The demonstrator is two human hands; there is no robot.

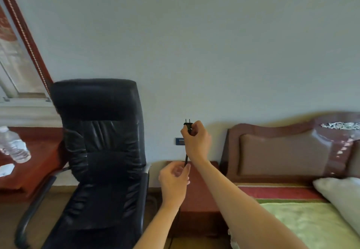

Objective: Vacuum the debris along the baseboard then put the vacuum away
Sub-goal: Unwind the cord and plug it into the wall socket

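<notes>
A black two-prong power plug (pixel 188 124) points upward in front of the pale wall, pinched in my right hand (pixel 195 139). Its black cord (pixel 186 158) drops straight down from that hand into my left hand (pixel 174 180), whose fingers curl around it. The cord continues below, mostly hidden behind my left forearm, toward the floor. A dark wall socket (pixel 179 141) sits just left of my right hand, partly covered by it. The vacuum itself and the baseboard debris are not in view.
A black leather office chair (pixel 99 151) stands at left. A red-brown desk (pixel 37 163) with a plastic water bottle (pixel 13 145) is beyond it. A red-brown nightstand (pixel 200 194) sits under the hands, and a bed with padded headboard (pixel 282 151) and white pillow (pixel 342 196) fills the right.
</notes>
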